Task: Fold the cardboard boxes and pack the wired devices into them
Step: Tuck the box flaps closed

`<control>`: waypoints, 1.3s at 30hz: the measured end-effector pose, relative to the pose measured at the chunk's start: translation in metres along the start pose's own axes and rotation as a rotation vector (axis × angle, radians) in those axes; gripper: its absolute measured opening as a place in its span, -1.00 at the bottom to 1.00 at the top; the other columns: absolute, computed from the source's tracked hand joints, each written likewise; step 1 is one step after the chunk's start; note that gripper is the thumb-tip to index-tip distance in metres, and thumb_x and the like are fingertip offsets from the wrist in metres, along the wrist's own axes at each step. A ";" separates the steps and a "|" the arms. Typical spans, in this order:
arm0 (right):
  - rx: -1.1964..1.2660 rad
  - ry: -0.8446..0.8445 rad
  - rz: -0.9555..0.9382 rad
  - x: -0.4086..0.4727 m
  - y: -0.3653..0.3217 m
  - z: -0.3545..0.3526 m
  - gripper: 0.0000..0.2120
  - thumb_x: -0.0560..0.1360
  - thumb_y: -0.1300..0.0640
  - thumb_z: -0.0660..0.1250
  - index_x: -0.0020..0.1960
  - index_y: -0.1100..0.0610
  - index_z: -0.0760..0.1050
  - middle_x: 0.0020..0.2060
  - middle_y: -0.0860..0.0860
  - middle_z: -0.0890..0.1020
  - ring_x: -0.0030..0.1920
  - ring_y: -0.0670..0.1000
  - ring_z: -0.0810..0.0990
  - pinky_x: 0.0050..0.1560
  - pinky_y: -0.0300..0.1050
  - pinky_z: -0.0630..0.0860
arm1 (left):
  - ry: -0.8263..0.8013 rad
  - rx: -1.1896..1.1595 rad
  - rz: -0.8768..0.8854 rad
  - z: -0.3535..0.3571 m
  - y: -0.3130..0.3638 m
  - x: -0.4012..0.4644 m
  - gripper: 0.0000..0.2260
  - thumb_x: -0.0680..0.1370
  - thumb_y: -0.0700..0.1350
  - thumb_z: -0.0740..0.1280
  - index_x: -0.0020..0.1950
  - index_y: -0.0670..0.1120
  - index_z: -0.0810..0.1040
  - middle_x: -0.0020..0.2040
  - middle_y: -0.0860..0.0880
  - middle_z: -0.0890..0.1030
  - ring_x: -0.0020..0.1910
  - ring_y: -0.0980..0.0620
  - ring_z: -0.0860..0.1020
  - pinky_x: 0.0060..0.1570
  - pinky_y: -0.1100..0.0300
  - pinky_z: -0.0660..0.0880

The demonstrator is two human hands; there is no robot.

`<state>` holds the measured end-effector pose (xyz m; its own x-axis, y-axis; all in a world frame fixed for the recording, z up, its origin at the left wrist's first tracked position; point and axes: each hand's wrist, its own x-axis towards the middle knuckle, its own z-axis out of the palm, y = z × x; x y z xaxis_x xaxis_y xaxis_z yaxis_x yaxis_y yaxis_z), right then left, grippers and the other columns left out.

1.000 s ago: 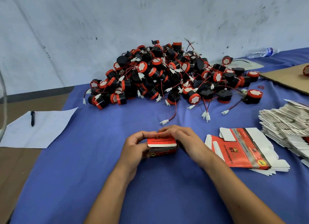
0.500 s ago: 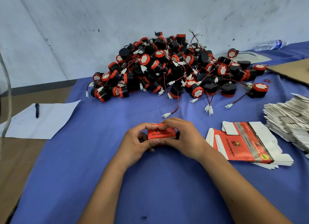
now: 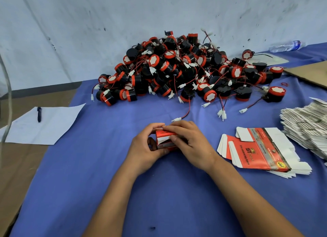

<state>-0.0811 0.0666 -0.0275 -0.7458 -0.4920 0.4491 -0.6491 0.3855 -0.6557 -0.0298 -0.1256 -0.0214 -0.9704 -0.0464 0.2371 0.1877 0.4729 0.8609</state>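
Box point(image 3: 165, 139), glossy red-and-white card, sits on the blue cloth point(image 3: 106, 166) at near centre, its white flap now half tucked where a moment ago the red top faced up. Left hand point(image 3: 146, 148) grips its left end; right hand point(image 3: 189, 141) curls over the top, thumb pressing the flap.

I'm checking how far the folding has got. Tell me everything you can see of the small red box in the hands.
The small red box is printed cardboard, red outside with white print, white inside. It is folded into shape, and an end flap facing the camera is not fully tucked, showing white. It sits low over the blue cloth, in front of the pile of devices. The left hand grips its left side; the right hand curls over its top and right.
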 end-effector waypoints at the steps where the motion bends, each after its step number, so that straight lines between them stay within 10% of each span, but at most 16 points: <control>1: -0.012 -0.011 0.011 0.000 0.000 0.001 -0.65 0.67 0.14 0.29 0.42 -0.07 0.54 0.25 -0.13 0.53 0.27 -0.03 0.41 0.36 -0.16 0.35 | 0.004 0.004 -0.003 0.000 -0.001 0.000 -0.38 0.38 -0.24 0.64 0.34 0.14 0.53 0.21 0.14 0.63 0.16 0.05 0.64 0.16 -0.06 0.63; 8: -0.027 -0.019 0.045 -0.003 -0.003 0.003 -0.66 0.66 0.19 0.30 0.39 -0.04 0.58 0.42 -0.07 0.45 0.41 0.01 0.30 0.48 -0.11 0.26 | 0.142 0.098 0.086 0.005 0.003 -0.006 -0.53 0.37 0.03 0.57 0.26 0.16 0.59 0.18 0.21 0.64 -0.01 0.05 0.62 -0.03 0.08 0.62; 13: -0.019 0.270 -0.049 -0.005 -0.002 0.000 -0.88 0.50 0.26 0.53 0.02 0.12 0.74 0.08 -0.03 0.65 0.16 0.01 0.61 0.14 0.02 0.58 | 0.317 0.241 0.343 0.006 0.004 -0.007 -0.82 0.43 -0.18 0.63 -0.02 -0.02 0.75 0.10 0.15 0.71 0.15 0.10 0.63 0.12 0.01 0.58; 21: -0.261 0.229 -0.122 -0.013 -0.014 -0.001 -0.91 0.56 0.21 0.44 0.04 0.16 0.70 0.04 -0.01 0.66 0.10 0.06 0.61 -0.03 0.01 0.62 | 0.387 0.585 0.462 0.019 0.011 -0.013 -0.87 0.47 -0.31 0.56 -0.01 -0.18 0.73 -0.07 -0.04 0.72 -0.03 -0.07 0.65 0.03 0.17 0.52; 30: -0.656 0.061 -0.131 -0.024 -0.035 0.007 -0.74 0.38 0.35 0.41 0.03 0.13 0.60 0.00 0.01 0.60 0.09 0.08 0.61 -0.41 -0.17 0.37 | 0.306 0.531 0.278 0.031 0.010 -0.015 -0.83 0.48 -0.32 0.51 0.02 -0.17 0.61 0.29 -0.19 0.64 0.34 -0.18 0.54 0.33 -0.01 0.47; 34: -0.729 0.025 -0.052 -0.020 -0.045 0.003 -0.67 0.28 0.29 0.51 0.01 0.10 0.56 -0.03 -0.02 0.58 0.05 0.05 0.60 -0.44 -0.14 0.24 | 0.255 0.249 0.049 0.028 0.018 -0.006 -0.73 0.48 -0.29 0.52 0.13 -0.10 0.60 0.00 0.15 0.65 0.06 -0.05 0.65 0.12 0.00 0.57; 39: -0.642 0.072 0.004 -0.025 -0.048 -0.029 -0.68 0.50 0.27 0.35 0.23 0.11 0.47 0.20 0.00 0.52 0.26 0.09 0.46 -0.26 -0.04 0.48 | 0.232 0.050 -0.059 0.032 0.055 0.000 -0.80 0.49 -0.15 0.57 -0.08 0.08 0.58 -0.11 0.11 0.71 -0.07 0.03 0.70 -0.10 0.10 0.65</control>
<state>-0.0361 0.0825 0.0102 -0.7424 -0.4443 0.5015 -0.5896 0.7887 -0.1741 -0.0241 -0.0715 0.0112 -0.9175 -0.2735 0.2886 0.1181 0.5058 0.8545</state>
